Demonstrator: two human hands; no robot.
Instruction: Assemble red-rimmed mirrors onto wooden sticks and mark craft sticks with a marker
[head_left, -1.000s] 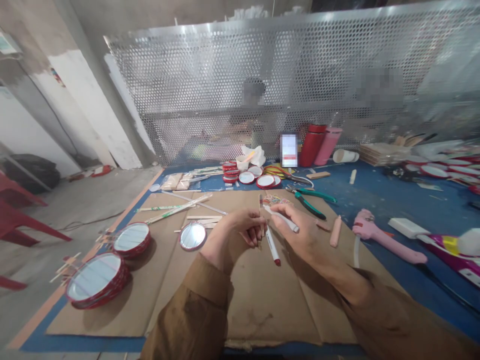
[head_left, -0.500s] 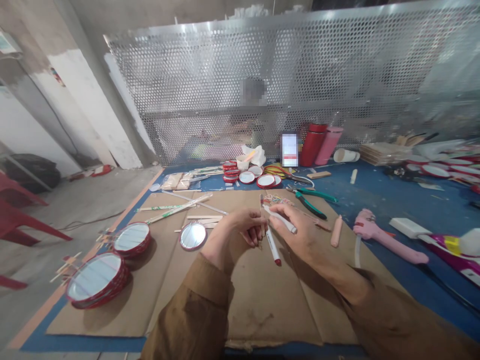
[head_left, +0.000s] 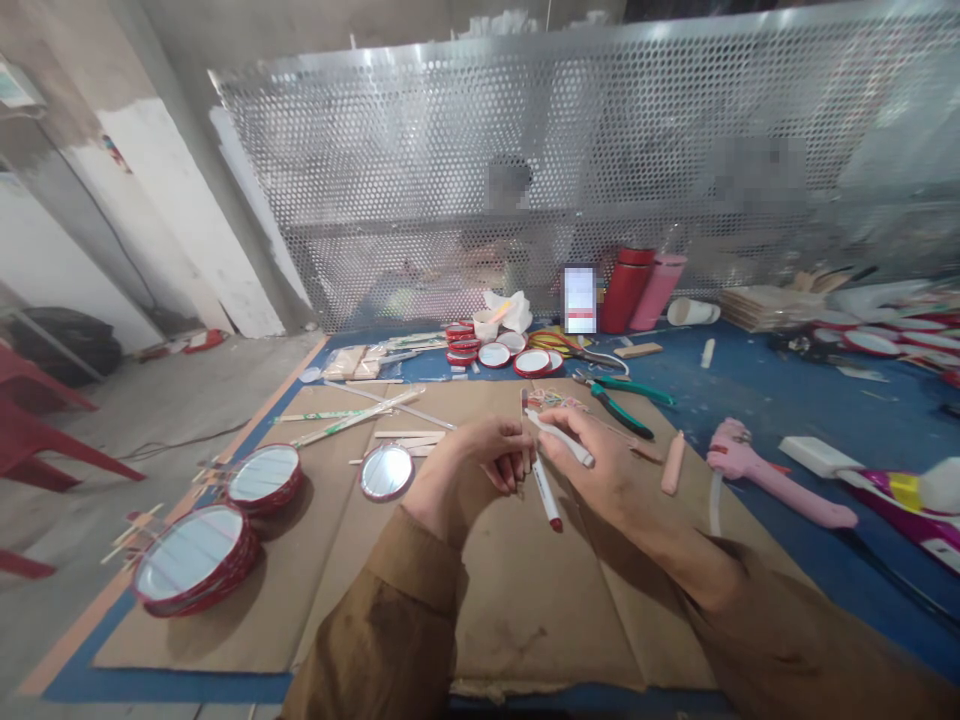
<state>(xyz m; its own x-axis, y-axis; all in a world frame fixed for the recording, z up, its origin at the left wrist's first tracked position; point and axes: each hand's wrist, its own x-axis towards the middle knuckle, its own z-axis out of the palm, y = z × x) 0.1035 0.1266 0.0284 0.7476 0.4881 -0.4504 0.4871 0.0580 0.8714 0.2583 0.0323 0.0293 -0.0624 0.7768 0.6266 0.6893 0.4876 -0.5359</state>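
Over the cardboard sheet point(head_left: 540, 630), the left hand point(head_left: 487, 445) has its fingers pinched together on a slim flat stick point(head_left: 524, 403) that points away from the person. The right hand point(head_left: 606, 452) curls its fingers round a white pen point(head_left: 568, 442), tip close to the stick; from where I stand, I can't tell whether they touch. Just below lies a red-ended marker point(head_left: 549, 500).
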